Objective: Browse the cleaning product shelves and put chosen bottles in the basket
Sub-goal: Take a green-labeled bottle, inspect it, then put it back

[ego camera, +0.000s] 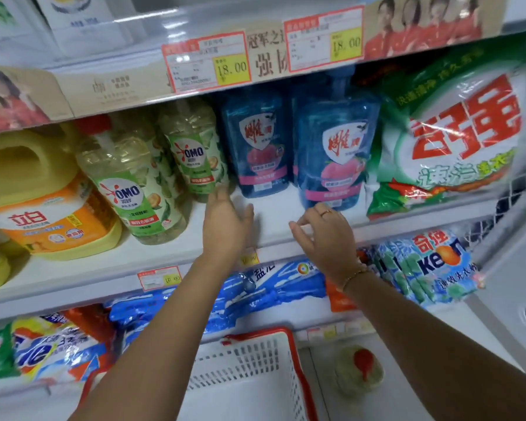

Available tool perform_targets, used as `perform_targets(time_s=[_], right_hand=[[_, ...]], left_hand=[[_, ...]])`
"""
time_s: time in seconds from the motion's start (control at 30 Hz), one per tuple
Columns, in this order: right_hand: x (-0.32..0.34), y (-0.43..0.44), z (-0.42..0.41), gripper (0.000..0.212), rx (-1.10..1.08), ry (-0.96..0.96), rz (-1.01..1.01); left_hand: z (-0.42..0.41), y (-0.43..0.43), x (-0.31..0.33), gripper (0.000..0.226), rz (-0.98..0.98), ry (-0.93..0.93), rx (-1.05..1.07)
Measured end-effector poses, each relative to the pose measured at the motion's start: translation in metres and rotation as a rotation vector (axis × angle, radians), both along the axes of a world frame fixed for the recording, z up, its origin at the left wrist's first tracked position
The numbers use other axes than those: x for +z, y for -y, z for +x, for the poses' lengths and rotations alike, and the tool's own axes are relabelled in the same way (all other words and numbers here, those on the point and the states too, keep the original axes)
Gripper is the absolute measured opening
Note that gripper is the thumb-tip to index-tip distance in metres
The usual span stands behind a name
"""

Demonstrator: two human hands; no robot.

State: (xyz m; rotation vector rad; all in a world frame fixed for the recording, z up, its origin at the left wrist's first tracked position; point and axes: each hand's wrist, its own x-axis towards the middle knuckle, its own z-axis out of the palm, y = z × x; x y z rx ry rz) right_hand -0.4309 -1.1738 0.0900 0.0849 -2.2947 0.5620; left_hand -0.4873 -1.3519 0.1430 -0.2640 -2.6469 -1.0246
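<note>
Two blue dish-soap bottles with pink labels stand on the middle shelf: the left blue bottle (257, 147) and, closer to the edge, the right blue bottle (336, 153). Beside them stand two green-labelled OMO bottles, the rear OMO bottle (195, 153) and the nearer OMO bottle (134, 189). My left hand (225, 226) is open, fingertips just below the rear OMO bottle. My right hand (325, 235), wearing a ring and bracelet, hovers open below the right blue bottle, holding nothing. A white basket with a red rim (255, 375) sits below my arms, showing nothing inside. A red-capped bottle (359, 372) stands on the floor beside it.
A yellow jug with an orange label (40, 202) fills the shelf's left end. A large green-and-white detergent bag (450, 141) sits at the right. Blue detergent bags (255, 296) and Keon packs (429, 268) lie on the lower shelf. Price tags (207, 62) hang above.
</note>
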Motion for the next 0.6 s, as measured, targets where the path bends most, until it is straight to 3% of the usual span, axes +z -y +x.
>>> perform_targets(time_s=[0.13,0.2,0.27,0.33,0.43,0.5,0.6], right_hand=[[-0.021,-0.025,0.068,0.029,0.156,0.104,0.007],[-0.049,-0.043,0.113,0.041,0.13,0.457,-0.011],[-0.081,-0.059,0.15,0.066,0.076,0.871,-0.041],[-0.105,-0.065,0.174,0.078,0.074,1.112,-0.085],[-0.131,-0.056,0.183,0.074,0.073,1.173,-0.144],[-0.143,-0.045,0.177,0.068,0.003,1.176,-0.066],[-0.143,-0.033,0.168,0.051,-0.033,1.126,0.075]], left_hand=[[0.063,-0.007,-0.045,0.064,-0.316,-0.203,-0.301],[0.068,-0.005,-0.062,0.072,-0.412,-0.223,-0.315],[0.078,-0.004,-0.066,0.072,-0.327,-0.215,-0.362],[0.094,-0.005,-0.071,0.06,-0.227,-0.2,-0.457],[0.126,-0.008,-0.09,0.035,-0.164,0.089,-0.572],[0.147,-0.011,-0.109,0.025,-0.177,0.303,-0.59],[0.18,-0.012,-0.137,0.021,-0.146,0.474,-0.503]])
